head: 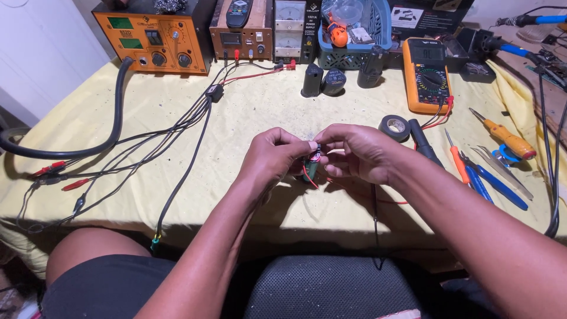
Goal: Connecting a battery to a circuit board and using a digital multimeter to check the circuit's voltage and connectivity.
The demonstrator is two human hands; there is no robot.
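With both hands meeting mid-worktop, left hand and right hand each pinch the small part, its red wire hanging toward the body

The single head-worn camera looked steeply down and forward from close above the seated person's lap, across the yellow cloth-covered table toward bench instruments along its far edge.

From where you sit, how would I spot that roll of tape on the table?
Start at the orange multimeter on the yellow tablecloth. Just below it, beside the right hand, lies the black tape roll. It is the only flat ring there; its neighbours are long, thin tools.
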